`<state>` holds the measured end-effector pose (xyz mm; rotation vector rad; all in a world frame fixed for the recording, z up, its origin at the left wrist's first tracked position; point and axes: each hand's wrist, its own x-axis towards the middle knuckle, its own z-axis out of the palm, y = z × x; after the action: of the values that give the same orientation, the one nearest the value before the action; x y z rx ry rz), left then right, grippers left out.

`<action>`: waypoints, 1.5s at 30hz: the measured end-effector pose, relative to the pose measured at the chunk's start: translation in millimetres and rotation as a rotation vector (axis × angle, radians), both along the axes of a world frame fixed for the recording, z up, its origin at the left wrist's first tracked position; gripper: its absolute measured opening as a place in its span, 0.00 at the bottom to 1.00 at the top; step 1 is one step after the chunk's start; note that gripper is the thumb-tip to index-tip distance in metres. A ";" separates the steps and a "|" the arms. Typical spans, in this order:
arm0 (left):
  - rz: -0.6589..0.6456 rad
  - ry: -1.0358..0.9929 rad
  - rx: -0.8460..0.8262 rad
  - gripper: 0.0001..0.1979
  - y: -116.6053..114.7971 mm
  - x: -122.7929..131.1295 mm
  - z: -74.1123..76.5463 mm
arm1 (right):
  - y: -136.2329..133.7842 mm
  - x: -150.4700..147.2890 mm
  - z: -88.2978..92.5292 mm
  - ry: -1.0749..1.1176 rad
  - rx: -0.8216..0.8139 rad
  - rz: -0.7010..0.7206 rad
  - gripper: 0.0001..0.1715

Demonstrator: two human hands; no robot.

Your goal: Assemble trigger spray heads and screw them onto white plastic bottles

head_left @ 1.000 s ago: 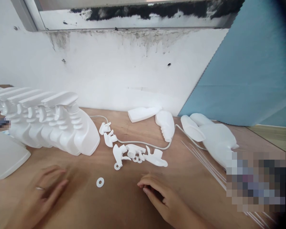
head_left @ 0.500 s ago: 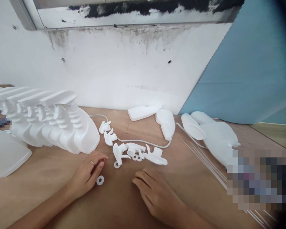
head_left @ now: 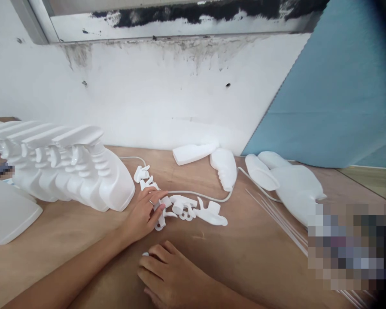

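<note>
My left hand (head_left: 144, 216) lies over a white plastic trigger-shaped piece (head_left: 162, 219) with a short tube, its fingers stretched out and the thumb apart. The hand covers part of that piece. Another such piece (head_left: 180, 203) and a third (head_left: 212, 213) lie just to the right, with small ring washers (head_left: 186, 216) among them. Nearer to me, my right hand (head_left: 173, 272) rests on the table with curled fingers. A sliver of a white washer (head_left: 145, 254) shows at its fingertips; the rest is hidden.
White moulded bodies with ribbed necks (head_left: 80, 171) stand in a row at left. A thin hose (head_left: 196, 192) runs along the back, near white hollow parts (head_left: 225, 169). Larger white parts (head_left: 296, 184) and thin rods (head_left: 276, 219) lie at right. A wall (head_left: 147, 94) closes the far side.
My left hand has moved right and away from me, onto the trigger-shaped piece. My right hand has moved left and nearer, over the place where the loose washer lay.
</note>
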<state>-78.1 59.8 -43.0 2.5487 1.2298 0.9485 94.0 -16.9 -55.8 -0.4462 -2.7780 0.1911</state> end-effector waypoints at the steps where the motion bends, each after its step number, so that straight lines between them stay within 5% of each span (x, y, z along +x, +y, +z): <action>1: 0.007 0.021 -0.003 0.19 -1.0 -0.7 -0.9 | 0.1 2.8 -2.1 0.009 0.013 0.005 0.10; 8: -0.039 0.126 0.005 0.23 -1.3 -1.2 -3.2 | -1.3 29.7 19.2 -0.003 -0.222 -0.184 0.18; 11: -0.039 0.103 0.026 0.20 -2.9 -1.9 -0.5 | -1.4 35.6 25.7 -0.005 -0.252 -0.182 0.10; 16: -0.033 -0.016 0.059 0.10 -9.0 -3.1 2.4 | -2.1 35.0 24.5 -0.046 -0.199 -0.097 0.20; 22: -0.062 -0.190 0.093 0.07 -11.9 -8.6 -1.5 | -0.7 35.5 24.3 0.016 -0.323 -0.117 0.03; 28: -0.110 -0.294 0.082 0.09 -17.6 -9.4 -5.2 | 3.9 48.5 13.9 0.215 -0.525 -0.284 0.06; 33: -0.157 -0.293 -0.039 0.09 -35.4 3.3 1.2 | 7.4 65.0 7.7 0.436 -0.515 -0.528 0.11; 37: -0.296 -0.257 -0.133 0.10 -52.4 16.5 8.4 | 5.6 77.0 8.1 0.689 -0.366 -0.624 0.05; 41: -0.427 -0.215 -0.150 0.16 -64.3 24.6 10.3 | 1.1 81.1 11.8 0.731 -0.187 -0.542 0.14; 45: -0.407 -0.195 -0.147 0.20 -67.9 28.2 6.4 | 0.4 80.3 14.9 0.619 -0.129 -0.344 0.24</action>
<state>-49.9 -8.1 -36.5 2.3900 0.6654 0.9418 174.3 -16.4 -40.8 -0.7428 -2.0589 0.3570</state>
